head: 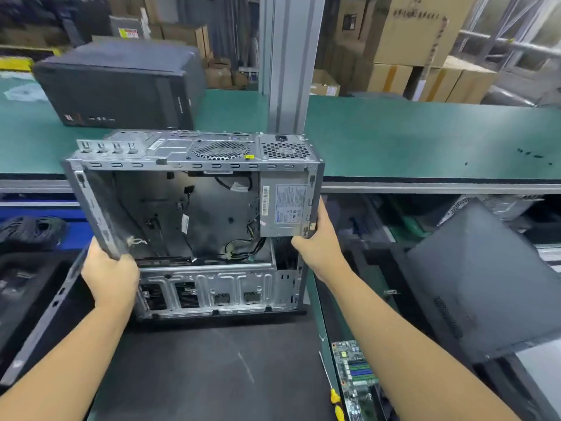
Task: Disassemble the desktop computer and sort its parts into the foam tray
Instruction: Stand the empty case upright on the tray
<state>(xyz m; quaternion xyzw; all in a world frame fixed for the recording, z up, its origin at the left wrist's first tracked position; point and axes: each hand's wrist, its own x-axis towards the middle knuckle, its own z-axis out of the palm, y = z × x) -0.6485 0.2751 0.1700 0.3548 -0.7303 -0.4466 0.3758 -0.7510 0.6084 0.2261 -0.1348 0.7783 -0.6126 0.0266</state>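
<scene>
Both hands clamp the open computer case: the left hand grips its left edge, the right hand its right edge beside the power supply.

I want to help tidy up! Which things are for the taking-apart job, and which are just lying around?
Job: open grey metal computer case, held by left hand and right hand; silver power supply box inside it; green circuit board; yellow-handled screwdriver.
Lying about: closed black computer tower; brown cardboard boxes.
</scene>
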